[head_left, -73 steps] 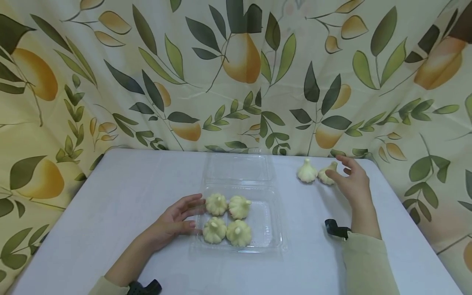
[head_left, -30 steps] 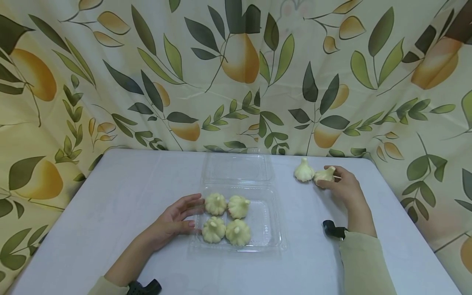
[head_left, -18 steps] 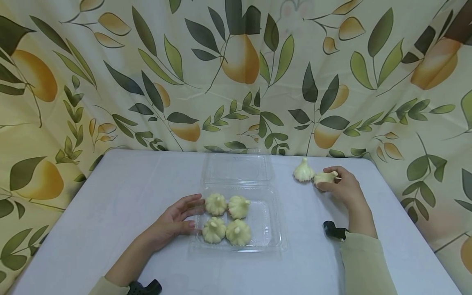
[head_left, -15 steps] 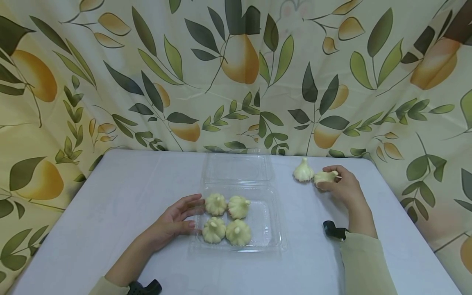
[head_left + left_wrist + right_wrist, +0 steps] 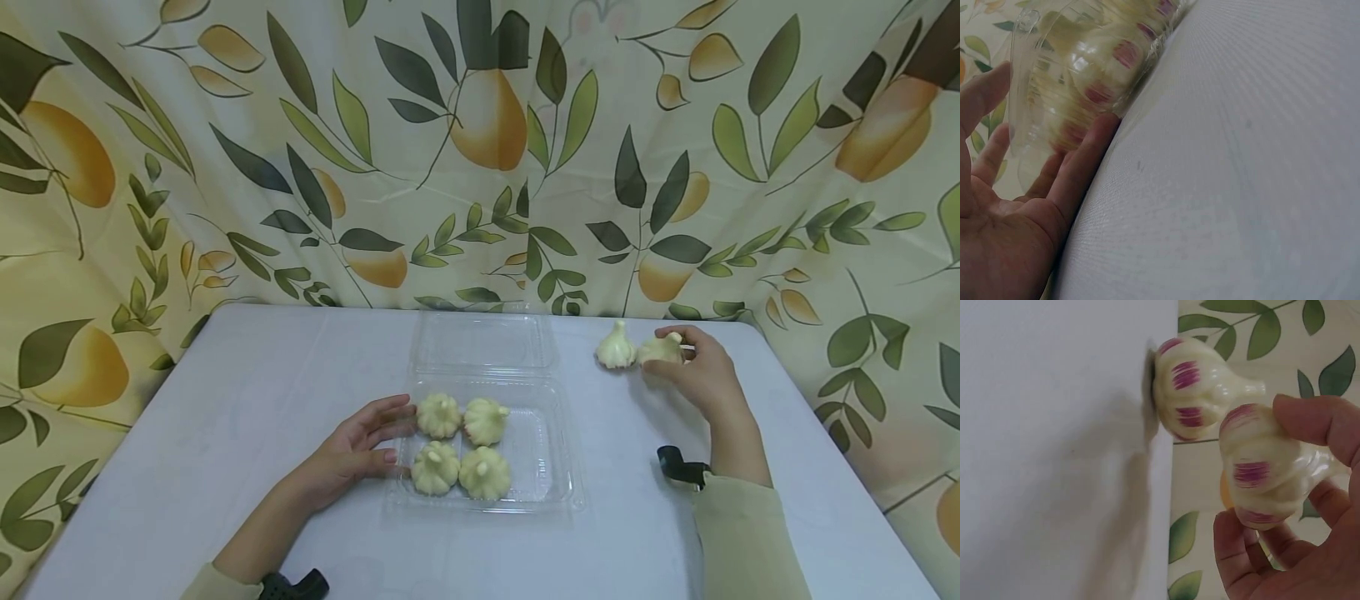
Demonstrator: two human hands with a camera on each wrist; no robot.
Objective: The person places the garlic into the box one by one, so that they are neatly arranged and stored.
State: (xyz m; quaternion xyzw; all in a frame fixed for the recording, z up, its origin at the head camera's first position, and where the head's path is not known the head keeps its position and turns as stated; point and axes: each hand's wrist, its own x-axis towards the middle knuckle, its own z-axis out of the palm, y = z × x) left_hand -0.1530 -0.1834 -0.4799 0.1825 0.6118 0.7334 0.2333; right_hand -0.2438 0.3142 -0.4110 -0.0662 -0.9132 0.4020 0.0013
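Observation:
My right hand (image 5: 708, 371) pinches a garlic bulb (image 5: 1259, 470) between thumb and fingers at the back right of the table. In the right wrist view this bulb, cream with purple streaks, shows a gap to the white table surface. Beside it a second garlic bulb (image 5: 617, 347) stands upright on the table. My left hand (image 5: 352, 446), fingers loosely extended, rests along the left wall of a clear plastic container (image 5: 551, 450). Several garlic bulbs (image 5: 484, 473) sit in the container's left and middle part, stems up. In the left wrist view the fingertips (image 5: 1107, 122) lie right at its side.
The container's clear lid (image 5: 483, 340) lies folded back toward the far edge of the white table (image 5: 285, 358). A curtain (image 5: 465, 192) printed with leaves and fruit hangs behind. Black wrist cameras (image 5: 681, 467) are strapped to both wrists.
My right hand has reached down around the right-hand bulb, tilted it, and now lifts it slightly, its stem turning more upright. The left hand and container have not moved.

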